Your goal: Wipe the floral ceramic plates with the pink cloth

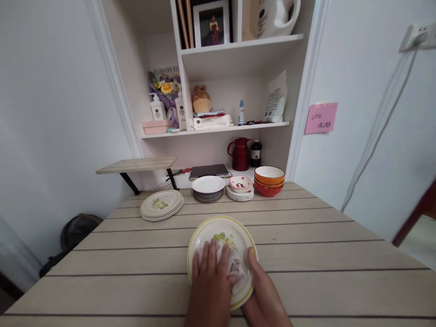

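Note:
A round cream plate [223, 223] with a yellow rim and a green leaf print is close in front of me, tipped a little toward me. My right hand [264, 290] grips its right edge, thumb on the upper face and fingers underneath. Across the plate's face lies my left hand [211, 277], pressing a crumpled whitish cloth [238, 268] against it. The left fingers are stretched over the cloth, with the thumb tucked by its bunched part. Much of the cloth is hidden under that hand.
Matching plates [161, 204] are stacked at the back left near a small raised shelf [136, 165]. Along the back stand white and dark plates [208, 185], small dishes [240, 184] and orange and red bowls [269, 181]. A red jug [240, 154] stands behind them.

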Demonstrator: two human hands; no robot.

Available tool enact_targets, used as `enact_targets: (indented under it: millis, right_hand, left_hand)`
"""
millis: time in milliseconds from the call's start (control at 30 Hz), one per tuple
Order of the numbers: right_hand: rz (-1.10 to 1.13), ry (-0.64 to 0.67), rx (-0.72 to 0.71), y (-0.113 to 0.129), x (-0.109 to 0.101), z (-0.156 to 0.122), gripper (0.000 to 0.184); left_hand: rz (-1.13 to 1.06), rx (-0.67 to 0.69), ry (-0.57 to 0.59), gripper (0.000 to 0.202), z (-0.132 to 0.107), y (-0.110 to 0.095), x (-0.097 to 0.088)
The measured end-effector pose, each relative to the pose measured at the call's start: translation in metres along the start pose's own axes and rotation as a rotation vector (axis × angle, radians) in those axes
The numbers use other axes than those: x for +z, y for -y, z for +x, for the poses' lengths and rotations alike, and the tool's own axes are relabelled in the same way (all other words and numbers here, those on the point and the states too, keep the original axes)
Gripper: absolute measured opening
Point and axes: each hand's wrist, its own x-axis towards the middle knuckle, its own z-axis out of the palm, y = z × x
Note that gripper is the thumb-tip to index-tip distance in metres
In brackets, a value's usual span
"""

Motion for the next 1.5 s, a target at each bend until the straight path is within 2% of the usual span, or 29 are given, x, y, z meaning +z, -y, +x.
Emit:
enact_targets:
  millis: [167, 233, 367, 467, 667, 833, 933, 1100, 1200, 1367, 1500]
  right_hand:
    - [-0.015, 0.062, -0.036, -0.002, -0.004, 0.006, 0.049]
    - [-0.019, 0.071, -0.071, -0.002, -0.003, 0.007, 0.047]
    - [-0.040, 0.098, -0.098, -0.001, 0.000, 0.007, 0.047]
    - [-0.057, 0.122, -0.104, -0.001, 0.000, 0.006, 0.051]
    - [-0.057, 0.112, -0.073, 0.000, -0.004, 0.004, 0.055]
    - [-0.053, 0.073, -0.003, 0.000, 0.001, -0.001, 0.052]
    - [-0.044, 0.050, 0.028, 0.001, 0.004, -0.003, 0.052]
    - [-0.055, -0.005, 0.055, 0.003, 0.003, -0.004, 0.051]
    - [-0.063, -0.008, 0.022, 0.003, 0.000, -0.004, 0.048]
    - [-0.057, 0.049, -0.023, 0.000, -0.002, 0.001, 0.049]
    - [-0.063, 0.064, -0.054, 0.000, -0.002, 0.003, 0.047]
  left_hand:
    - [-0.035, 0.104, -0.080, 0.053, 0.024, -0.015, -0.004]
    - [-0.040, 0.131, -0.114, 0.050, 0.035, -0.013, -0.004]
    - [-0.014, 0.102, -0.223, 0.046, 0.055, -0.004, -0.001]
    - [0.025, 0.089, -0.251, 0.045, 0.063, -0.001, 0.003]
    - [0.112, -0.101, -0.198, 0.047, 0.053, 0.012, 0.003]
    - [0.145, -0.165, -0.106, 0.051, 0.029, 0.020, -0.009]
    - [0.159, -0.175, -0.072, 0.054, 0.015, 0.018, -0.009]
    - [0.053, -0.046, -0.032, 0.060, -0.004, 0.009, 0.002]
    - [-0.027, 0.051, 0.009, 0.061, -0.005, 0.000, 0.004]
    - [-0.082, 0.156, -0.036, 0.058, 0.013, -0.013, -0.002]
    - [-0.051, 0.156, -0.086, 0.055, 0.036, -0.008, -0.002]
